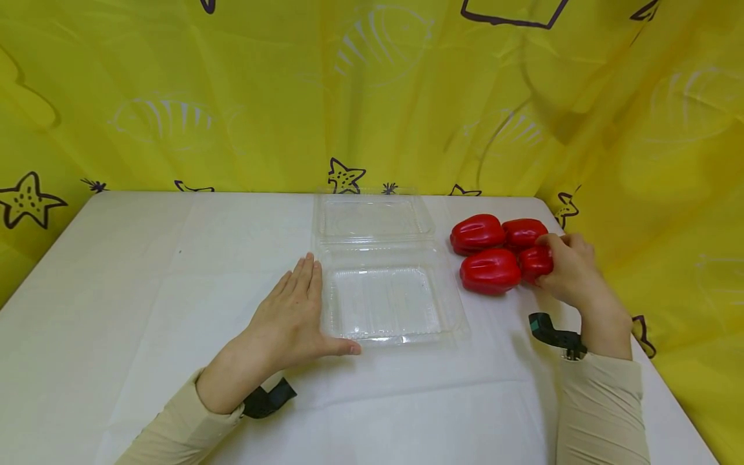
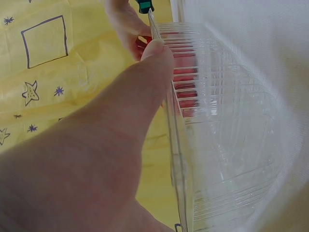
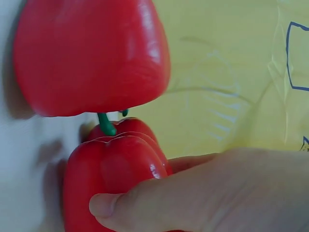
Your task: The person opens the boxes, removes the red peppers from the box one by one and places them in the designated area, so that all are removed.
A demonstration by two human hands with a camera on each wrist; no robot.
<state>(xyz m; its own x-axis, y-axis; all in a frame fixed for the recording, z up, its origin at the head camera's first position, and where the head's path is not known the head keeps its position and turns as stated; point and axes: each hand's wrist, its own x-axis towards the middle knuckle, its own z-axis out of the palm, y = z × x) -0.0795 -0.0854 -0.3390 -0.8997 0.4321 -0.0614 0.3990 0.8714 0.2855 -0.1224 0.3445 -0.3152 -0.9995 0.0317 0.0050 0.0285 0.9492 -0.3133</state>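
A clear plastic clamshell box (image 1: 450,310) lies unfolded on the table, its lid (image 1: 374,219) laid back behind the base. Along the base's left side rests my left hand (image 1: 290,320), fingers straight and thumb stretched over the front rim. Right of the box sit several red bell peppers in a cluster. My right hand (image 1: 572,271) grips the front right bell pepper (image 1: 535,263), with the thumb across its side in the right wrist view. Beside it is another bell pepper (image 3: 91,53), and a green stem (image 3: 107,124) shows between the two.
The table (image 1: 145,303) has a white cover. A yellow curtain (image 1: 261,77) printed with stars and fish hangs behind it and along the right side. Two more bell peppers, the left one (image 1: 476,234) and the right one (image 1: 523,231), form the back row.
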